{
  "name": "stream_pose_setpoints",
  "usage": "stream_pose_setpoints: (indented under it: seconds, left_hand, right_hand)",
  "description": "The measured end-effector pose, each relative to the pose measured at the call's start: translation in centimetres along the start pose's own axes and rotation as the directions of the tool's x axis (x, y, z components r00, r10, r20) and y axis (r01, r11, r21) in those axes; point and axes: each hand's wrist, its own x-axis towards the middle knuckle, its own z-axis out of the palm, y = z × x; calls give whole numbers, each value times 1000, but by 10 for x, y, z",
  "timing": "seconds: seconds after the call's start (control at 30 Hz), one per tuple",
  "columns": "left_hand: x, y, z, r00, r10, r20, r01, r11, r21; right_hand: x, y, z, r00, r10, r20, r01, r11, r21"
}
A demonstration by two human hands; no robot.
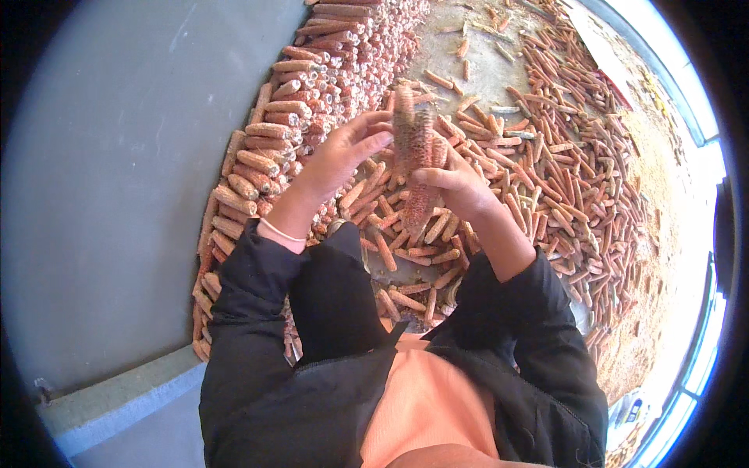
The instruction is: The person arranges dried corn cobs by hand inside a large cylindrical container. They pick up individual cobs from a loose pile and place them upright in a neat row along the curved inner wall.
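Note:
In front of me, above the floor, my right hand (465, 184) grips a small bunch of bare corn cobs (420, 155), its thumb across their near side. The cobs stand roughly lengthwise and are slightly blurred; one is darker and greyish. My left hand (342, 149) is at their left side, thumb and fingers apart, with nothing seen between them. Whether its fingertips touch the cobs I cannot tell. Beyond and left of it runs a stacked row of corn cobs (292, 108), laid with their ends facing out. Loose cobs (380, 245) lie on the floor below my hands.
A grey wall (146, 146) rises behind the stack on the left, with a ledge (129, 383) at its foot. A large heap of loose cobs (562, 175) spreads to the right. Past it lies a yellowish layer of grain-like material (667, 234). My dark-trousered knee (333, 292) is close below my left hand.

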Motion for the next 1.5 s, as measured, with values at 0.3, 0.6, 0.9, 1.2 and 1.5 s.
stream_pose_setpoints:
  seconds: [0.3, 0.6, 0.9, 1.2, 1.5]
  left_hand:
    - [-1, -3, -39, 941, 110, -319, -158, 979, -129]
    - [9, -19, -198, 636, 49, -770, 87, 987, 134]
    - [17, -64, -246, 641, 204, -740, 572, 516, 638]
    - [8, -78, -236, 774, 417, -476, 359, 331, 873]
    - [3, -47, -198, 779, 506, -371, 369, 109, 923]
  right_hand:
    - [-5, 1, 5, 979, 88, -184, -98, 994, -44]
    - [-10, -3, 1, 979, 64, -193, -80, 994, -74]
    - [-5, -5, 0, 981, 86, -175, -100, 992, -78]
    - [-3, -4, -1, 981, 96, -166, -116, 987, -115]
    - [3, 5, -2, 975, 115, -188, -139, 983, -121]
